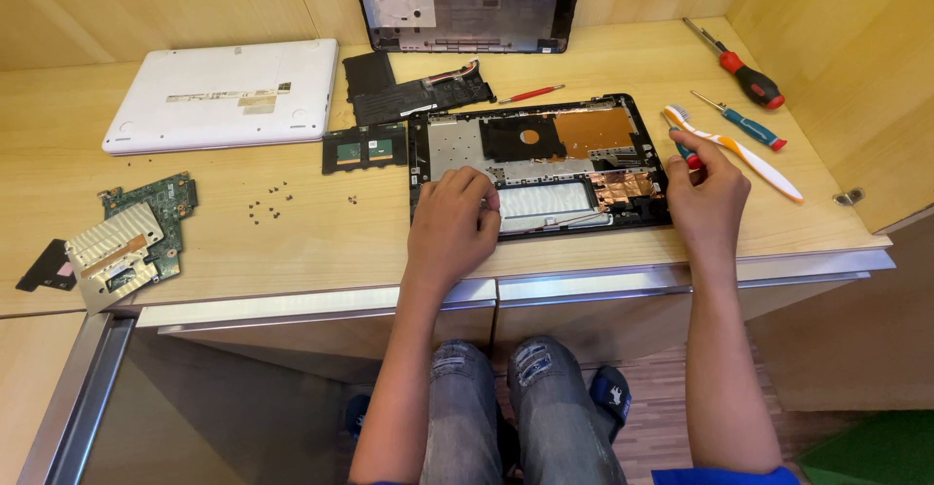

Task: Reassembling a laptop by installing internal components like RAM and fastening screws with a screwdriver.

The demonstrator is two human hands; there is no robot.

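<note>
An opened black laptop base (pixel 541 159) lies on the wooden desk, showing silver plates and copper foil inside. My left hand (pixel 450 227) rests curled on its near left corner, fingers bent over the edge. My right hand (pixel 706 193) sits at the base's right edge and grips a small screwdriver with a red and blue handle (pixel 684 151), held upright.
A white laptop cover (pixel 222 93), a black battery (pixel 413 89), a small board (pixel 364 147), loose screws (pixel 270 203) and a green motherboard with heatsink (pixel 136 237) lie to the left. Another black shell (pixel 467 3) leans at the back. A toothbrush (pixel 739 151) and two screwdrivers (pixel 744 74) lie right.
</note>
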